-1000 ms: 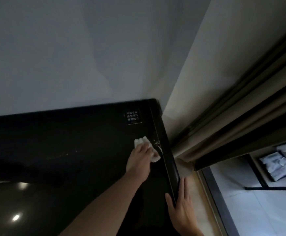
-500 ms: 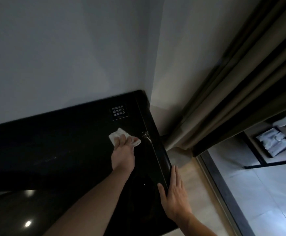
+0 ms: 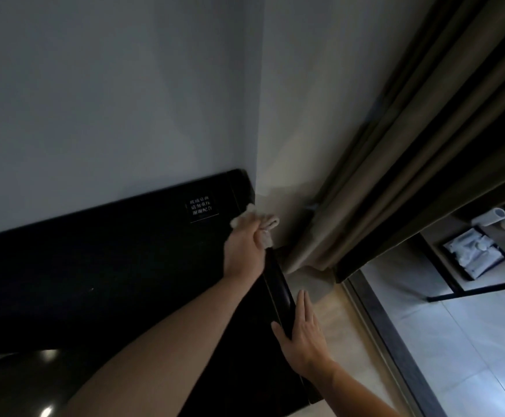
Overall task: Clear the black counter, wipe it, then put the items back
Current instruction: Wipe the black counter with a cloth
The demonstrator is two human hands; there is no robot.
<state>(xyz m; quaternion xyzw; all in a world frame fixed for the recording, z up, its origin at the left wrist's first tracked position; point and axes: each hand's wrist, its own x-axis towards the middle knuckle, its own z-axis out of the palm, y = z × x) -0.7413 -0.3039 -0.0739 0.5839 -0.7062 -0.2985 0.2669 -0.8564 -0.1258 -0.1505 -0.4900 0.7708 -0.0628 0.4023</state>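
The picture is dim and low in contrast. Daylight enters from the lower right, where the pale floor (image 3: 471,341) is the brightest area. The counter (image 3: 109,266) is nearly pure black, its surface detail lost; two small round glints of reflected lamps lie at its lower left. The wall (image 3: 109,85) above the counter is an even grey with soft, faint shadow bands. The curtain (image 3: 410,145) right of the counter shows dark folds. Straight edges bow and lean from wide-angle distortion. Fine detail is soft throughout, with compression smear.
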